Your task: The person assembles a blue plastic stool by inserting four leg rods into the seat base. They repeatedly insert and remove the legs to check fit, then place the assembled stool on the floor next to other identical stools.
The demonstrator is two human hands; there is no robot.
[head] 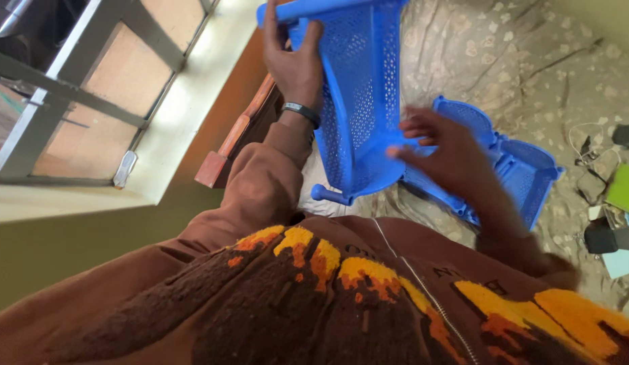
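Left hand [295, 57] grips the blue perforated tray's [362, 94] rim, holding it upright; right hand [443, 145], blurred and open-fingered, steadies its lower edge. More blue trays [517, 169] lie just beyond on the floor [531, 61].

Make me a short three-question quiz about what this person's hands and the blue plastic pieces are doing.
1. True or false: the left hand grips the blue basket near its top edge.
2. What does the person wear on the left wrist? A) black band B) gold watch C) nothing
3. Where is the second blue piece: held up, or lying on the patterned floor?

Key:
1. True.
2. A, the black band.
3. Lying on the floor, beyond the blurred right hand, whose fingers are spread beside the basket.
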